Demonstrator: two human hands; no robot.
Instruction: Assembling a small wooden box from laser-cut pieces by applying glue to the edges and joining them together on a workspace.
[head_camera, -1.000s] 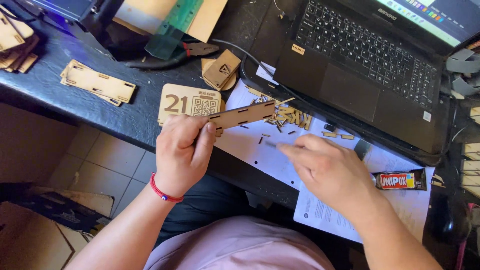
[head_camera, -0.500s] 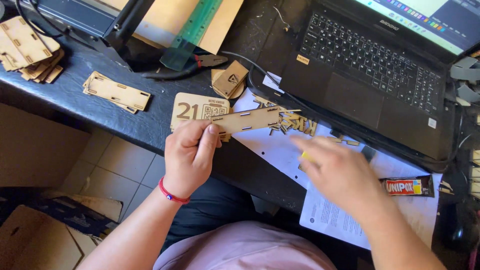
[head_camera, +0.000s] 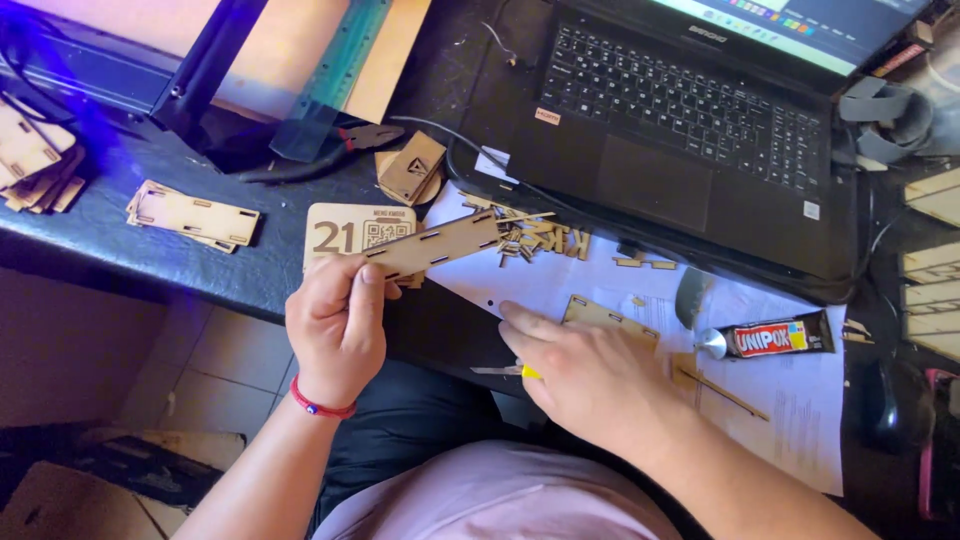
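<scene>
two hands busy: my left hand (head_camera: 338, 325) pinches the slotted wooden strip (head_camera: 432, 245) at eleven o'clock; the right hand (head_camera: 590, 375) has dropped onto the paper (head_camera: 800, 400), fingers closed around a yellow-tipped blade (head_camera: 505, 370).

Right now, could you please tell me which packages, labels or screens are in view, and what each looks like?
Black-and-red glue tube: lying on white paper, right of the right hand.
Laptop screen: top edge, bright, coloured strip.
Square wooden plaque: engraved, behind the left hand.
Small orange sticker: laptop palm rest.
</scene>
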